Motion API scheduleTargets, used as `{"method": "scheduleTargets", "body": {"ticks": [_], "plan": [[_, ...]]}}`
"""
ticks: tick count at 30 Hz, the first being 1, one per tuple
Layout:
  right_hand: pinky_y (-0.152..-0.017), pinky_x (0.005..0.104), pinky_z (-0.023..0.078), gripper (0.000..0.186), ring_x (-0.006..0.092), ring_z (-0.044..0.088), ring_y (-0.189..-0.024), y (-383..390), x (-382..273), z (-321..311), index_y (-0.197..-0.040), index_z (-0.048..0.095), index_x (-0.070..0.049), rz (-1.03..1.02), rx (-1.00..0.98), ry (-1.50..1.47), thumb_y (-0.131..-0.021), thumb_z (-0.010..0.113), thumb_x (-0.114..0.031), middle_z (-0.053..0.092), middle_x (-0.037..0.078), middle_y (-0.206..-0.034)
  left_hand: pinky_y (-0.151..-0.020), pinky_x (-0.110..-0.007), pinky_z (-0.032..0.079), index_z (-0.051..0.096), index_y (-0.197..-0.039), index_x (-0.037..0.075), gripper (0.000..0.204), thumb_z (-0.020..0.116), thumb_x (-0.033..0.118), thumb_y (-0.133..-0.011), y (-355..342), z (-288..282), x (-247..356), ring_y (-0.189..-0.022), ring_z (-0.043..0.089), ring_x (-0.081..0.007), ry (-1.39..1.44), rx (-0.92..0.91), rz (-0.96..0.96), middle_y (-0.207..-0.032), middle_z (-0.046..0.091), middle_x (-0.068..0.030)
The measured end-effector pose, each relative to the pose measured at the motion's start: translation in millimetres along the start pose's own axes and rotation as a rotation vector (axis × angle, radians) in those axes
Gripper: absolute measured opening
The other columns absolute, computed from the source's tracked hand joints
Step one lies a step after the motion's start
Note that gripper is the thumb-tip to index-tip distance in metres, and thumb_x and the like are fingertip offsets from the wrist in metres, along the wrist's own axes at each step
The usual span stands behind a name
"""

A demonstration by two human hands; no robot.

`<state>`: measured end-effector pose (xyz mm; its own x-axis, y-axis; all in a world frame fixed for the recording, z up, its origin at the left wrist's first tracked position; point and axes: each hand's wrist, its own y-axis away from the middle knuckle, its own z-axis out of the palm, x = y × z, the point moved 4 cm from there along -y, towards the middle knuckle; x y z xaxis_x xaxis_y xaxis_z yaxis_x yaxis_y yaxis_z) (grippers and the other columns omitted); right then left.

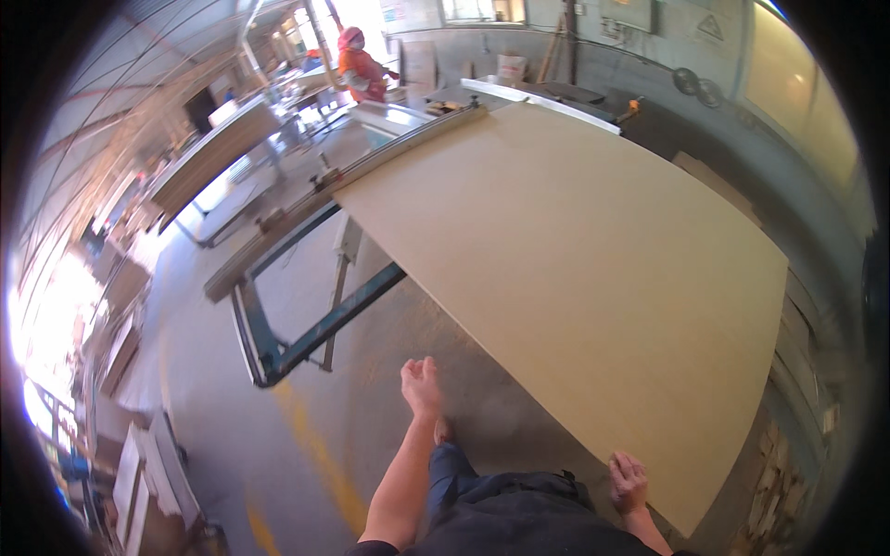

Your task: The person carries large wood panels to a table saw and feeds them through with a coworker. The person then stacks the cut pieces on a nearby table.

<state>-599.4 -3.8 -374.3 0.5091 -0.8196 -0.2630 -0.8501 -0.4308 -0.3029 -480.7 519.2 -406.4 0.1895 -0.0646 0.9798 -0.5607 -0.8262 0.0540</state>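
Observation:
A large, pale wooden sheet (593, 269) lies across a saw table and stretches toward me, filling the middle and right. At its near edge, my right hand (629, 482) has its fingers bent over the rim, gripping the sheet. My left hand (422, 386) hangs in the air left of the sheet, its fingers curled in with nothing visible in them. The sheet's far left side lies along a metal fence (399, 144) with small clamps or stops. Under that side shows a dark green support frame (343, 310).
Stacked boards (218, 153) rest at the far left, with more panels (148, 482) at the near left. A co-worker in orange (360, 69) stands at the back. Yellow stripes (315, 445) mark the floor. Wood offcuts (769, 482) lie low on the right.

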Motion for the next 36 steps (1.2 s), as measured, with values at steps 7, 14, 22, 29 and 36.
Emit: {"method": "scheduleTargets", "body": {"ticks": [7,14,22,29,36], "plan": [[-0.101,0.0481,0.047,0.035,0.0388,0.06,-0.118,10.5,-21.1,25.0,-0.111,0.071,0.0,0.885,0.201,0.142,-0.084,0.075,-0.023,0.064,0.019,-0.128,-0.07,-0.028,0.052,0.053,-0.129,-0.008,0.05,0.073,0.024,-0.096,-199.2,62.4,25.1,-0.082,0.064,-0.0131,0.039,-0.103,-0.08,-0.098,0.069,-0.0083],[-0.106,0.0524,0.044,0.06,0.0415,0.054,-0.129,0.0,-44.3,30.7,-0.124,0.065,0.002,1.778,0.513,0.835,-0.088,0.076,-0.045,0.058,0.021,-0.141,-0.082,-0.037,0.054,0.054,-0.133,-0.01,0.066,0.077,0.035,-0.091,-312.2,105.5,13.3,-0.091,0.066,-0.0251,-0.256,0.152,-0.005,-0.098,0.07,-0.0132],[-0.055,0.0386,0.058,0.05,0.0302,0.072,-0.074,65.2,23.4,101.9,-0.097,0.07,0.004,2.073,1.486,-0.576,-0.091,0.071,-0.046,0.073,0.015,-0.092,-0.074,-0.042,0.052,0.071,-0.101,-0.001,0.026,0.065,0.023,-0.094,-336.5,142.6,6.9,-0.08,0.067,-0.0314,-0.212,0.262,0.186,-0.085,0.071,-0.0191],[-0.071,0.0445,0.061,0.04,0.0325,0.073,-0.088,52.2,26.7,102.1,-0.096,0.071,0.0,2.066,1.716,-0.494,-0.097,0.06,-0.038,0.074,0.016,-0.101,-0.082,-0.043,0.053,0.069,-0.114,0.001,0.038,0.047,0.031,-0.106,-320.6,154.0,25.6,-0.093,0.068,-0.033,-0.179,0.191,0.088,-0.101,0.073,-0.0174],[-0.078,0.0488,0.061,0.045,0.0369,0.073,-0.096,57.1,36.1,101.7,-0.104,0.071,-0.001,2.51,1.158,-0.053,-0.1,0.048,-0.039,0.074,0.019,-0.107,-0.088,-0.047,0.051,0.056,-0.129,-0.004,0.033,0.049,0.015,-0.103,-322.7,166.4,26.1,-0.104,0.065,-0.0379,-0.141,0.149,0.078,-0.116,0.067,-0.0228]]}}
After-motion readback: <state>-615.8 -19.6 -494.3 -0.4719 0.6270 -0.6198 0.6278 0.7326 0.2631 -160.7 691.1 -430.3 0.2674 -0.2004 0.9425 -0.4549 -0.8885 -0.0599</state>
